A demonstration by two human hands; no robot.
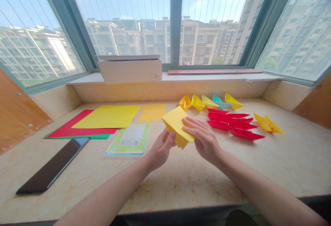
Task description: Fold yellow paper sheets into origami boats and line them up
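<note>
A folded yellow paper (176, 126) sits between my two hands at the middle of the marble ledge. My left hand (160, 149) grips it from the lower left, and my right hand (204, 138) presses its fingers flat on top. Just beyond my right hand, several red paper boats (230, 122) lie in a cluster. Behind them stands a row of yellow and teal paper boats (207, 102), and another yellow boat (267, 124) lies further right. To my left are flat sheets of yellow (106, 116), pale orange (152, 112) and red (69, 129) paper.
A green-and-white printed booklet (128, 139) and a dark tablet (53, 165) lie on the marble ledge (181, 181). A white cardboard box (130, 71) stands on the sill before the window (176, 22). Wooden panels flank both ends.
</note>
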